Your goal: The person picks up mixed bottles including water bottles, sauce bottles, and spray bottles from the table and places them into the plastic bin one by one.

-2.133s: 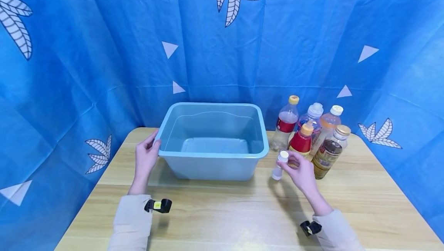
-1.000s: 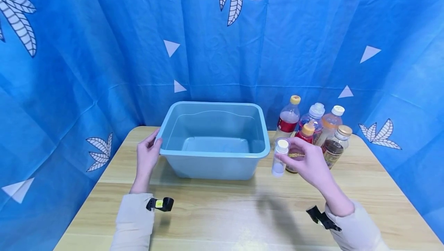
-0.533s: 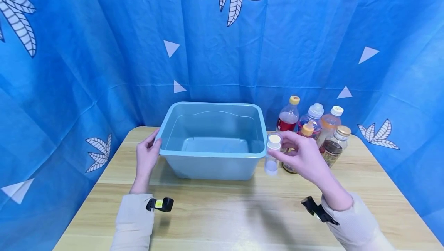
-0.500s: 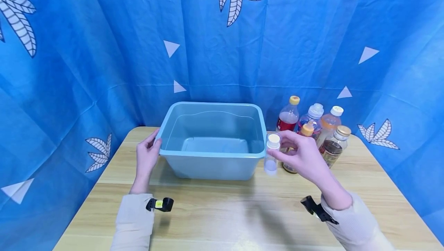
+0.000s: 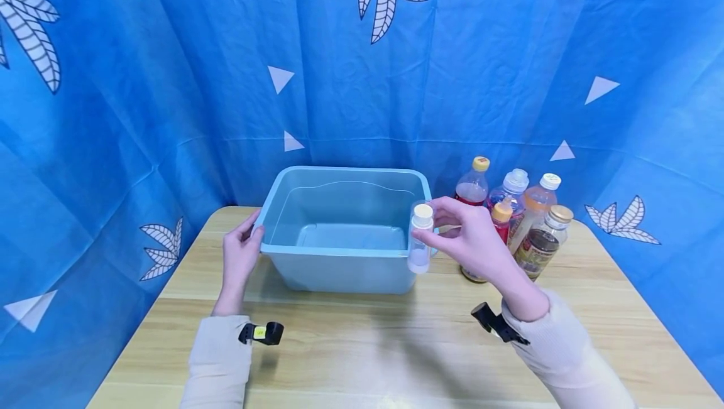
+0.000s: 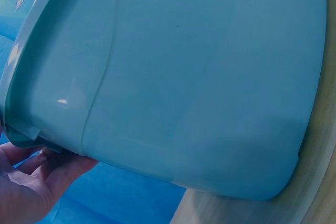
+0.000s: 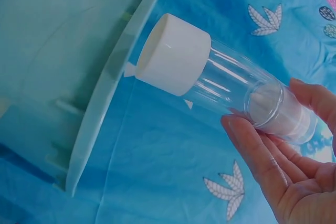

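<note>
A light blue plastic tub (image 5: pixel 339 276) stands on the table, open side up. My left hand (image 5: pixel 239 257) grips its left rim; in the left wrist view the fingers (image 6: pixel 68 171) curl under the rim's edge. My right hand (image 5: pixel 475 239) pinches a small clear bottle (image 5: pixel 420 257) between thumb and fingers. Upright and off the table, this bottle has a white cap on top. In the right wrist view, a white end of the bottle (image 7: pixel 176 53) is close to the tub's rim (image 7: pixel 102 90); whether they touch I cannot tell.
Right of the tub stand several bottles: one with a yellow cap (image 5: pixel 472 186), a red squeeze bottle (image 5: pixel 501 228), a purple-blue one (image 5: pixel 498 194), one with an orange label (image 5: pixel 540 198), and a gold-capped one with brown liquid (image 5: pixel 537 249). A blue curtain (image 5: pixel 481 70) hangs behind the table.
My right hand has lifted the small clear bottle from beside the other bottles and carried it leftward to the tub's right front corner. The left hand has stayed on the rim.
</note>
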